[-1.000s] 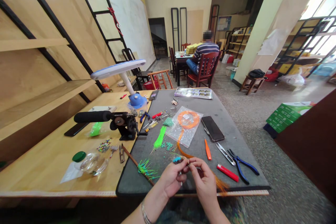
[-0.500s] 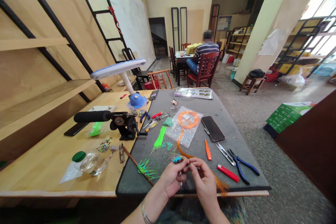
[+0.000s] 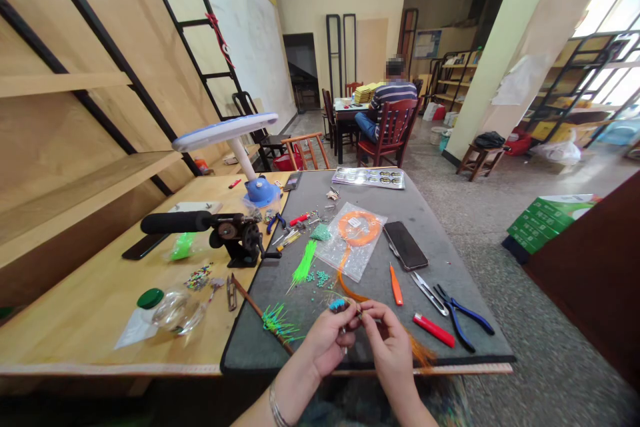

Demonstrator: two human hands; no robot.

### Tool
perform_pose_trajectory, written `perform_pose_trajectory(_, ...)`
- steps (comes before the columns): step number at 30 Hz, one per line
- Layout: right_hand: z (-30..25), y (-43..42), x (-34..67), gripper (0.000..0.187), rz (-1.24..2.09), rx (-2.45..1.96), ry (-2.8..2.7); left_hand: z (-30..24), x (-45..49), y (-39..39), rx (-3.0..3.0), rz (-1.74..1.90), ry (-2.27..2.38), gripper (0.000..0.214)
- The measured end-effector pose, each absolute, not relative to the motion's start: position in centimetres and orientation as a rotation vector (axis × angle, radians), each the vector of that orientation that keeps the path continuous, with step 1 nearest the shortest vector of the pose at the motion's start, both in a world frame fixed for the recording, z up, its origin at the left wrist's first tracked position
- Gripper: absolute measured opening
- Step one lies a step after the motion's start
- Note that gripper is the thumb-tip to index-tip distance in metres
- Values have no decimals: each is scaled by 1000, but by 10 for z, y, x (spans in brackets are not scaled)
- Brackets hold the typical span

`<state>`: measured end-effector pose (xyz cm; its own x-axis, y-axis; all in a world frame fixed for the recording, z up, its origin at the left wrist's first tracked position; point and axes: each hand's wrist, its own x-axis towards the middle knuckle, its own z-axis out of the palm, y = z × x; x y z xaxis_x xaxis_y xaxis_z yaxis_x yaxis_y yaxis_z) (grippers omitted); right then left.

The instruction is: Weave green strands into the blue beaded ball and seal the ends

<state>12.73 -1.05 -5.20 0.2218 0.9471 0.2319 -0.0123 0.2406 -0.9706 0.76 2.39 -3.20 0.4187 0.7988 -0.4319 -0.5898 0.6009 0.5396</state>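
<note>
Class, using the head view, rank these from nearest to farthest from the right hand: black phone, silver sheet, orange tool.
1. Orange tool, just beyond the right hand.
2. Black phone, beyond the tool.
3. Silver sheet, near the far end of the gray mat.

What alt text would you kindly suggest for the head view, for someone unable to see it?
A person's left hand grips a small blue-topped item over a gray mat, the right hand pinching close beside it. Nearby lie a phone, red lighter, blue-handled pliers and orange coil.
</note>
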Motion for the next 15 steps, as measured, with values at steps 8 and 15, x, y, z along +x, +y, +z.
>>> perform_pose_trajectory(8, -55, -10, 129, 16, 888, -1113, -1136, -34, 8, 24, 334, 886, 717, 26)
perform_pose_trajectory(15, -53, -9, 129, 19, 884, -1128, -1141, -31, 9, 22, 391, 919, 775, 33)
